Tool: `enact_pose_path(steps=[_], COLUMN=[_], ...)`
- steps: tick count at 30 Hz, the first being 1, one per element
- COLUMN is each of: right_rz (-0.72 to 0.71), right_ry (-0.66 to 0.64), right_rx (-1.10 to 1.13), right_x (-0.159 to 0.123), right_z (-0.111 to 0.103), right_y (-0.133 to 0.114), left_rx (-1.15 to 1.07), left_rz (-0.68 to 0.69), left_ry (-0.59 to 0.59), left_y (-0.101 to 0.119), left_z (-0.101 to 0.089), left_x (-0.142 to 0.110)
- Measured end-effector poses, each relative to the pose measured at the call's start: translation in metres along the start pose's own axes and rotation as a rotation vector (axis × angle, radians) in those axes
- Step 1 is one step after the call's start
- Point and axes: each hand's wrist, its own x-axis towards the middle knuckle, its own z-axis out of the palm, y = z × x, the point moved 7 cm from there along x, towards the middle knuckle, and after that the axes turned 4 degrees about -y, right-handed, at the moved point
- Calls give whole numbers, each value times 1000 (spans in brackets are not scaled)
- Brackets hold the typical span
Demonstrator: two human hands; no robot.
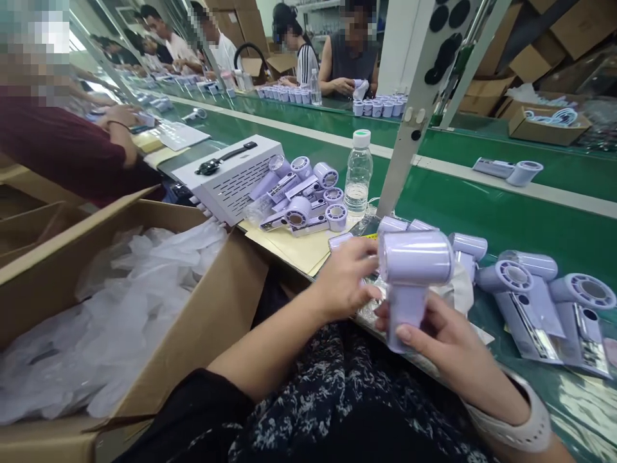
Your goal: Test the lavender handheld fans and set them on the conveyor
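My right hand (450,344) grips a light purple handheld fan (417,257) by its handle, thumb across the front. The fan is upright in front of me, its round barrel-shaped head on top and shiny as if covered in clear film. Just left of it is my left hand (344,276), fingers parted and slightly curled, with nothing visible in it; some fingertips pass close to the fan head. Behind the held fan, more purple fans and a crumpled white bag (457,286) lie on the green bench, partly hidden.
A cardboard box (231,308) of white bags stands at left. Beyond my hands are a pile of fans (308,199), a grey-white vented device (231,170), a water bottle (357,180) and a metal post (409,122). More fans (530,315) lie at right. Co-workers sit along the line.
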Motion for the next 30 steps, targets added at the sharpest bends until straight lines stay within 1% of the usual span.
enact_pose_path(steps=[1, 2, 3, 4, 5, 6, 7, 9, 12, 15, 18, 20, 23, 25, 26, 28, 30], right_rz=[42, 71, 94, 114, 135, 149, 156, 150, 118, 112, 113, 108, 103, 106, 110, 116, 123], right_ry=[41, 75, 96, 103, 99, 88, 73, 40, 25, 26, 33, 28, 19, 23, 30, 43, 48], right_rx=[63, 110, 148, 183, 218, 253, 283, 327, 356, 363, 362, 355, 358, 368, 374, 384, 387], right_x=[-4, -7, -9, -11, -12, -13, -13, -13, -14, -19, -23, -25, -26, -26, -27, -27, -26], right_z=[-5, -11, -16, -19, -20, -19, -16, -9, -2, -1, -1, -1, 0, -1, -2, -4, -4], right_y=[5, 8, 10, 12, 13, 15, 15, 14, 11, 9, 10, 9, 10, 11, 12, 15, 18], left_rx=[146, 345, 542, 613, 663, 683, 683, 705, 743, 768, 770, 755, 705, 650, 618, 568, 459], left_rz=[-70, -230, -412, -491, -544, -567, -563, -561, -561, -564, -572, -579, -586, -583, -582, -588, -551], left_ry=[-46, -84, -157, -193, -238, -279, -312, -374, -437, -469, -460, -426, -326, -222, -157, -12, 145], left_y=[-19, -46, -74, -93, -110, -122, -130, -139, -141, -140, -139, -141, -144, -141, -136, -115, -80], left_z=[-6, -14, -20, -25, -27, -26, -23, -18, -14, -14, -16, -16, -19, -26, -31, -41, -47], left_x=[2, 2, -1, -3, -5, -6, -7, -7, -5, -2, 0, 1, 1, 1, 1, -1, -1])
